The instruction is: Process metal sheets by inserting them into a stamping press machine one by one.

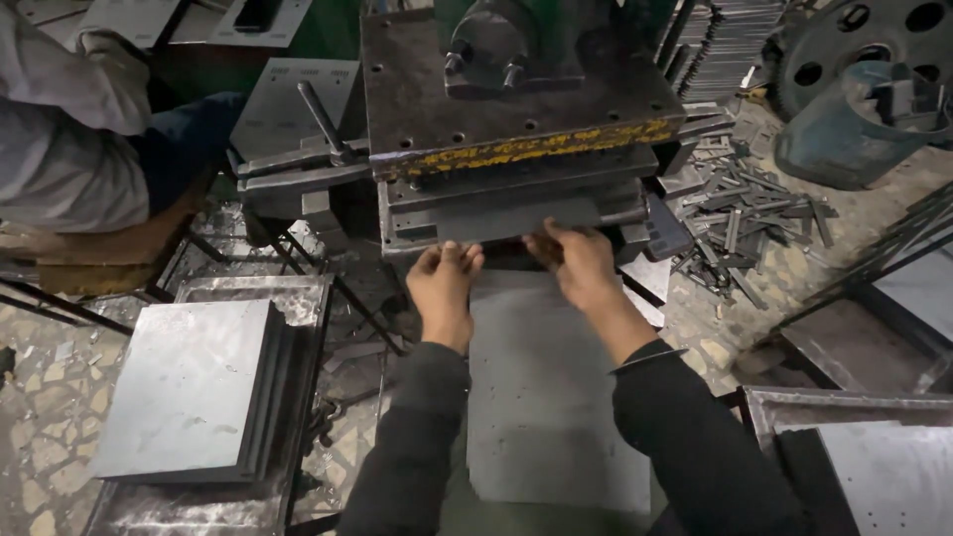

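Observation:
A grey metal sheet point(516, 220) lies in the slot of a heavy press machine point(516, 129) with a worn yellow strip along its front. My left hand point(444, 288) grips the sheet's near edge on the left, fingers curled onto it. My right hand point(581, 263) holds the same edge on the right, fingertips reaching into the die opening. Under my forearms, on my lap, lies a large flat grey sheet point(551, 397).
A stack of grey sheets point(189, 392) rests in a metal tray at the left. Another tray with sheets point(874, 457) is at the lower right. Scrap metal strips point(745, 213) litter the floor to the right. A seated person point(69, 129) is at the upper left.

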